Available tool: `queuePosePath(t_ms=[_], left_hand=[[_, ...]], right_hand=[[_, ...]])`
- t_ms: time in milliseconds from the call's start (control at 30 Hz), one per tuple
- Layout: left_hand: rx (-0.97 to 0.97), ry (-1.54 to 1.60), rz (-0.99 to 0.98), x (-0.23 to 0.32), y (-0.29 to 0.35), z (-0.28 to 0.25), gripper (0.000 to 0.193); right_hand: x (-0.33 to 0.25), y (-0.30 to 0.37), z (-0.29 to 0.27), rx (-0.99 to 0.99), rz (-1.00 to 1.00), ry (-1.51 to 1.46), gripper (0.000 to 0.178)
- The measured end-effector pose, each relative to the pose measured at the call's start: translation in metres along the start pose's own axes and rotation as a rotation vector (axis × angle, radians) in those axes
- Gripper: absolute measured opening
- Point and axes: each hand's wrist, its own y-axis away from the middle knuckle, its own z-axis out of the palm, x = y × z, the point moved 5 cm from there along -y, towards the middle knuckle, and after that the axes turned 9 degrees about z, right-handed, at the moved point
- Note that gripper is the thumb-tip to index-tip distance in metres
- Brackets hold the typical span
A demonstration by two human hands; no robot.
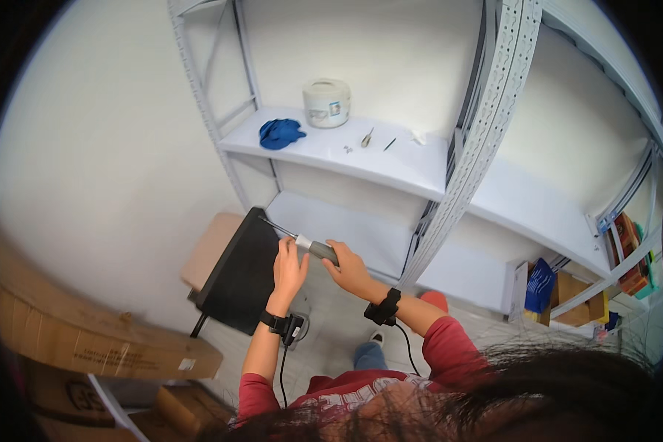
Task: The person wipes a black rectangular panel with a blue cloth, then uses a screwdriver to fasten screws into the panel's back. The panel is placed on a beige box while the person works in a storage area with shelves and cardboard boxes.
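Note:
My right hand (348, 267) is wrapped round the grey handle of a screwdriver (321, 250). The screwdriver's metal shaft slants up and left, its tip at the upper part of a black flat panel (247, 276). My left hand (290, 271) is raised in front of the panel, fingers stretched upward. Its fingertips are close to the screwdriver's pale collar; whether they press on it is hard to see. The panel stands tilted, with a beige padded piece (212, 250) behind it on the left.
On the white shelf (324, 158) ahead lie a blue cloth (281, 134), a white round container (327, 103), a second screwdriver (367, 138), a thin dark rod (390, 144) and small bits (348, 149). A metal post (479, 147) rises right. Cardboard boxes (96, 324) fill the lower left.

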Motion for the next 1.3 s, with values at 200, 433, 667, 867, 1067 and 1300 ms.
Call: queuePosePath(t_ms=[200,433,667,867,1067,1300], left_hand=[[-0.062,0.076,0.108,0.019,-0.112,0.102,0.040],[-0.062,0.009,0.220,0.019,-0.182,0.181,0.033],[0.004,0.031,-0.012,-0.071,-0.237,0.239,0.019],[-0.023,0.059,-0.059,-0.152,-0.310,0.297,0.018],[-0.145,0.127,-0.033,-0.211,-0.363,0.355,0.022],[-0.293,0.186,0.094,-0.234,-0.383,0.394,0.019]], right_hand=[[0.114,-0.082,-0.048,-0.105,0.020,-0.047,0.042],[0.221,-0.154,-0.074,-0.101,0.358,-0.129,0.034],[0.295,-0.236,-0.071,0.021,0.485,-0.032,0.035],[0.347,-0.328,-0.058,0.002,0.517,0.007,0.034],[0.367,-0.389,-0.046,-0.094,0.544,0.133,0.039],[0.375,-0.419,-0.038,-0.157,0.475,0.143,0.041]])
